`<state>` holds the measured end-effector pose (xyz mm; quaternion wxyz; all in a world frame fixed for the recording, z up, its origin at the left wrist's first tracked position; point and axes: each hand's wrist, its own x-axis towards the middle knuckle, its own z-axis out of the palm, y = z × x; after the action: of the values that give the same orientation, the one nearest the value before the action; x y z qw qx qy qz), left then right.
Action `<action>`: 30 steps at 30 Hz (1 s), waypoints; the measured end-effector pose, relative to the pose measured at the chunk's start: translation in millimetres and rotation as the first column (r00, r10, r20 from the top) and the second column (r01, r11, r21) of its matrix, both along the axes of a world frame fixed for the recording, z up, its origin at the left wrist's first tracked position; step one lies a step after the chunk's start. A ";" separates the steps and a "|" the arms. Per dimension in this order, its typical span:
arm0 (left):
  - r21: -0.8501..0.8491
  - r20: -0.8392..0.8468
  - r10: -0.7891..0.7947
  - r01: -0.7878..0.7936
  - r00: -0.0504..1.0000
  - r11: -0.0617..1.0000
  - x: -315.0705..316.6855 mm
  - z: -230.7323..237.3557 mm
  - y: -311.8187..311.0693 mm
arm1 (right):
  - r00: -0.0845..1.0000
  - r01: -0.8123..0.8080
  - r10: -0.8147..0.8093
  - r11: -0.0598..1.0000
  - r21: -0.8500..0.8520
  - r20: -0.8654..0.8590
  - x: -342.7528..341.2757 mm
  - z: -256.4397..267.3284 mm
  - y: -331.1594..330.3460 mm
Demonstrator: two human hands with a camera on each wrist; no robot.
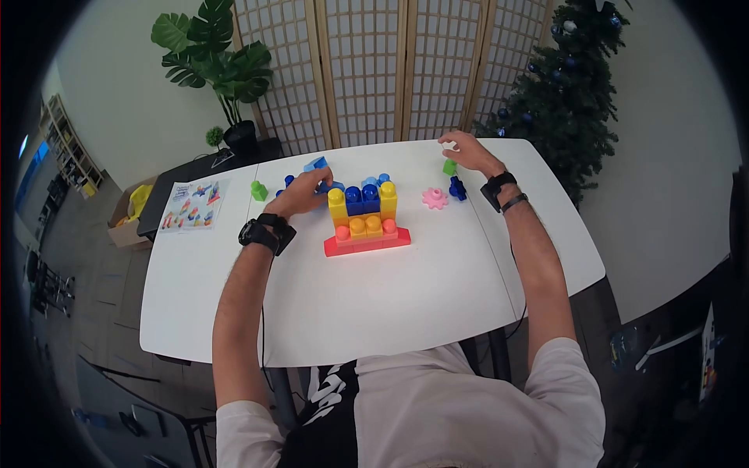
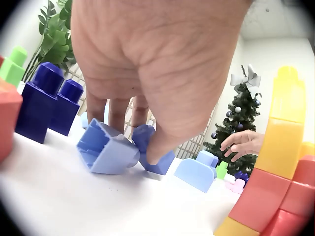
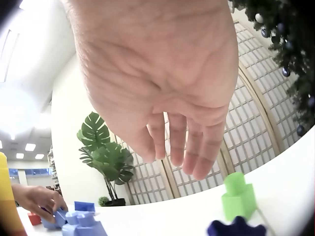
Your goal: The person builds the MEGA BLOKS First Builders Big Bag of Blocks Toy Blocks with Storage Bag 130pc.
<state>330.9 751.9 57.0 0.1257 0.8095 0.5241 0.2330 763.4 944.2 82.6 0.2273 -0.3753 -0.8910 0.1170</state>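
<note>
My left hand (image 1: 298, 196) is among light blue blocks behind the left side of a built stack. In the left wrist view its thumb and fingers pinch a light blue block (image 2: 159, 162), beside a hollow light blue piece (image 2: 110, 150) lying on its side. The stack has a red base (image 1: 367, 243), yellow blocks (image 1: 337, 204) and dark blue blocks (image 1: 363, 204). Above a green block (image 1: 449, 167) at the back right hovers my right hand (image 1: 468, 150), fingers loosely bent, holding nothing; the right wrist view shows its palm (image 3: 162, 83).
A pink gear-like piece (image 1: 434, 198) and a dark blue piece (image 1: 457, 188) lie right of the stack. Another green block (image 1: 258, 190) stands at the left, near a printed picture sheet (image 1: 191, 206). More light blue pieces (image 1: 376, 181) sit behind the stack.
</note>
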 end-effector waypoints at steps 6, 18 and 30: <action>0.017 0.059 0.028 -0.029 0.998 0.999 2.5 13.5 -3.5 | 0.994 0.047 -0.055 0.995 0.085 0.097 21.8 -37.1 8.5; -0.141 0.152 0.115 -0.093 0.982 0.986 -13.0 25.3 -2.5 | 0.999 -0.045 0.046 0.999 -0.017 0.017 -4.6 -25.8 -13.4; 0.014 0.103 0.081 -0.083 0.991 0.996 3.5 18.8 -8.6 | 0.932 -0.361 0.362 0.931 -0.052 0.012 -108.1 -12.9 -98.7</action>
<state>334.4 743.3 75.8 0.1352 0.7755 0.5475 0.2840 655.3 845.5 69.7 0.1832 -0.2118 -0.9440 0.1746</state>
